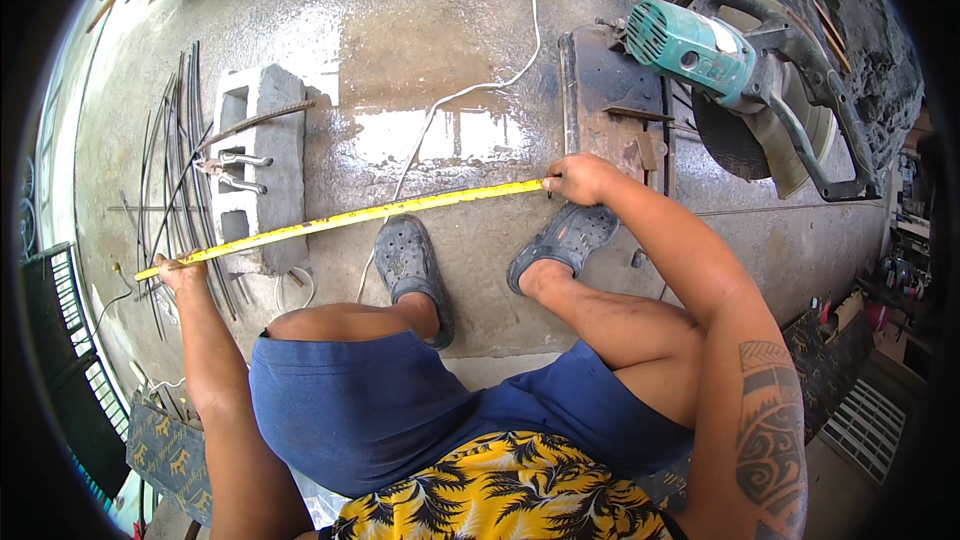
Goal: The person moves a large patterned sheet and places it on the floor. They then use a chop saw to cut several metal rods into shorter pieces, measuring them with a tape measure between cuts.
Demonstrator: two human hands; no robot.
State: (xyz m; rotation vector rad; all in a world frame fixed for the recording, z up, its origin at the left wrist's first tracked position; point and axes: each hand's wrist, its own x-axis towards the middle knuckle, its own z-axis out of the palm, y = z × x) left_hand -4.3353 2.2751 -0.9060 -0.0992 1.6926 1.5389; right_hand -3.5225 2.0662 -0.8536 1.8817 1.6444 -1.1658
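A yellow tape measure blade (400,207) stretches across the view in front of me, tilted up toward the right. My left hand (180,275) grips it near its left end, beside several thin steel rods. The other end is pinched between the thumb and fingers of my right hand (583,180), close to the base of the cut-off saw (700,50). On its way the blade passes over the near part of a grey hollow concrete block (285,145). A pair of pliers (238,172) and a short ribbed steel bar (265,120) lie on that block.
Several long dark rods (170,160) lie on the concrete floor (400,0) at left. A white cord (437,110) winds across the floor, which has a wet, shiny patch. My feet in grey clogs (407,260) are just below the tape. Tools and a shelf stand far right.
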